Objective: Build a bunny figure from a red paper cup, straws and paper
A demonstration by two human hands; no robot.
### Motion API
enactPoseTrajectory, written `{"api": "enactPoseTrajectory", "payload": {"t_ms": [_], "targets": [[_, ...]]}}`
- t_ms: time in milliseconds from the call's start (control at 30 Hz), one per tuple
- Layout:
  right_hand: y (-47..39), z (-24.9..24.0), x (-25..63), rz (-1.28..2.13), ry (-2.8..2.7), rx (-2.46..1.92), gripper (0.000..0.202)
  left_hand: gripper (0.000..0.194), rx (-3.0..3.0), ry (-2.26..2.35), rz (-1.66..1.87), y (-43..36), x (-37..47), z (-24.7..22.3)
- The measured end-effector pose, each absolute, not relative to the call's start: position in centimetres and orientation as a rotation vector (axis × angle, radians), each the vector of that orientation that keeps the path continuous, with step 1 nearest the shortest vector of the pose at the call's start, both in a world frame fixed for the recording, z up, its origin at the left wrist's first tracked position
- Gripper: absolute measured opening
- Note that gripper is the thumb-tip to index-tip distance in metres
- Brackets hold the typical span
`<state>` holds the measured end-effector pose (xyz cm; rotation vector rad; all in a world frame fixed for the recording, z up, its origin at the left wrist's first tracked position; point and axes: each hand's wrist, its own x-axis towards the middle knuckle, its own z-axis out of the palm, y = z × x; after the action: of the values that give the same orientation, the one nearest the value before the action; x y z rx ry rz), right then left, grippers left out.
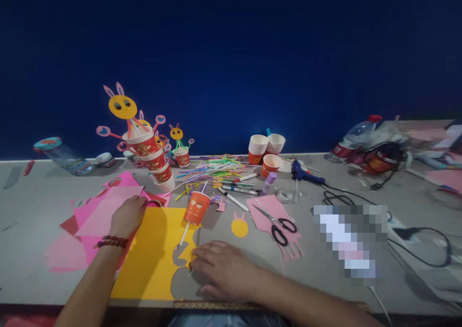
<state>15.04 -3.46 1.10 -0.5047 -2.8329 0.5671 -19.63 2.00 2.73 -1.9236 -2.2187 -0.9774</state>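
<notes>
My left hand (pixel 128 216) lies on the layered pink paper sheets (pixel 108 207), beside the left edge of a yellow paper sheet (pixel 144 255). Its fingers point away from me and are mostly hidden; whether they grip a sheet does not show. A curved, ring-like edge (pixel 154 202) is close to the fingertips. My right hand (pixel 225 269) rests palm down on the table, fingers stretched out at the cut right edge of the yellow sheet. Between the hands, an orange paper cup (pixel 198 207) with straws lies tilted. A yellow rabbit-head cutout (pixel 239 227) is beyond my right hand.
Black-handled scissors (pixel 278 226) lie on cut pink paper. Behind are markers (pixel 234 199), colourful straws (pixel 216 166), stacked cups (pixel 257 146) and a blue glue gun (pixel 306 173) with its cable. Stacked cup figures (pixel 144 149) stand back left; a bottle (pixel 355 142) leans right.
</notes>
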Motion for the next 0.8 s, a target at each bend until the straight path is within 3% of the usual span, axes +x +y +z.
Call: {"api": "enactPoseTrajectory", "payload": {"t_ms": [100,333,433,567,633,733,800], "targets": [[-3.7,-0.2,13.5,0.499,-2.867,-0.549,0.068,0.023,-2.017,-2.229,-0.736,2.1,-20.0,2.1],[-3.6,-0.7,13.6,0.475,-2.870,-0.555,0.070,0.019,-1.695,-2.271,-0.600,0.6,-22.6,5.2],[-3.4,-0.1,14.0,0.510,-2.849,-0.526,0.063,0.023,-1.322,-2.129,-0.809,-1.5,-21.9,7.1],[-3.3,1.7,15.1,0.677,-2.589,-0.624,0.028,0.020,-1.390,-2.071,-1.341,-4.2,-15.7,7.5],[-3.5,3.0,16.0,0.756,-2.285,-0.762,0.035,0.014,-1.702,-2.211,-1.573,-4.9,-11.2,6.8],[-3.6,4.6,17.4,0.864,-2.078,-0.749,0.067,0.012,-2.027,-2.298,-1.755,-4.9,-5.4,5.5],[-3.5,5.1,18.4,0.824,-2.126,-0.716,0.060,0.015,-2.176,-2.383,-1.805,-4.7,-2.9,4.8]]}}
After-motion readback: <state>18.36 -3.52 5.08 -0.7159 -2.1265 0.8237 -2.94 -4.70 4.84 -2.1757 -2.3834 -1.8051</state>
